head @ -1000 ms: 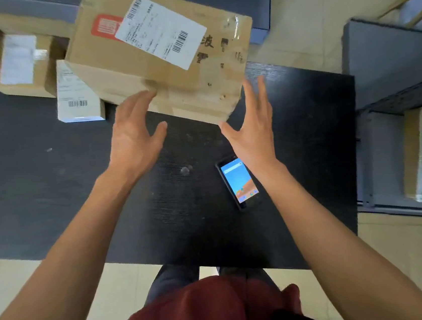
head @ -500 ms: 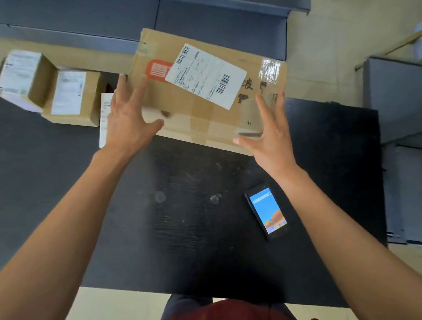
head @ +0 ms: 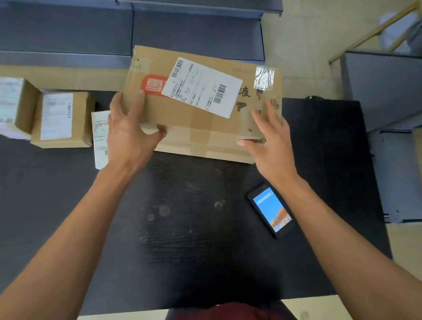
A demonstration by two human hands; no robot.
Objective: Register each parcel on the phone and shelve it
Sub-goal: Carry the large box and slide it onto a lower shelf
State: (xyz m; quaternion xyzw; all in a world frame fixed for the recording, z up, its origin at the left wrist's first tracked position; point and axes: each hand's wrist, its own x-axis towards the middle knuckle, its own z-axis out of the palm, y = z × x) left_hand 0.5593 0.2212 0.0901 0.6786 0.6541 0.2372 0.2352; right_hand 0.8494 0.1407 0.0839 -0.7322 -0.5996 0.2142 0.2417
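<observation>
Black table (head: 53, 217): both hands hold parcel (head: 206, 107).

White parcel (head: 100, 138) half behind left hand (head: 128, 135)

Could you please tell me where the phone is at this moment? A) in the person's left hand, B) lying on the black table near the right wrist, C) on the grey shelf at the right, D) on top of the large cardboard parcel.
B: the phone lies screen-up on the black table beside the right forearm, while both hands are at the large cardboard parcel.
</observation>
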